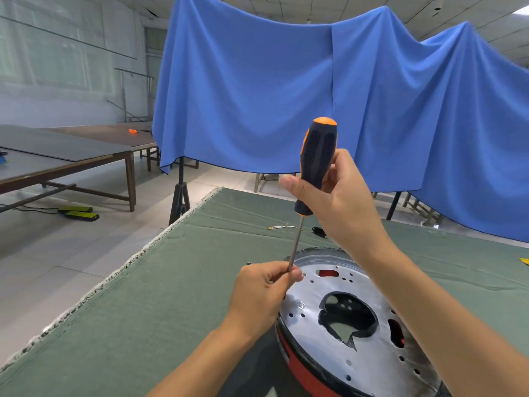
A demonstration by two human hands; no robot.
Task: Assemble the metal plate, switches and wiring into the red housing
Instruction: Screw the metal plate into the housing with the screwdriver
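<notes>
Head view: I've got right hand (337, 202) gripping screwdriver (315, 164), left hand (263, 290) pinching its shaft over metal plate (309, 310) in red housing (300, 368); screw-fastening step, I reckon, next needs tip seated in 1 hole

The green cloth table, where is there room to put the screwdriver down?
The widest bare patch of the green cloth table lies left of the left hand, out to the frayed edge. The far strip holds small wire pieces and a black part. Near right is crowded: the round silver metal plate in the red housing, under the right hand holding the orange-and-black screwdriver.
</notes>
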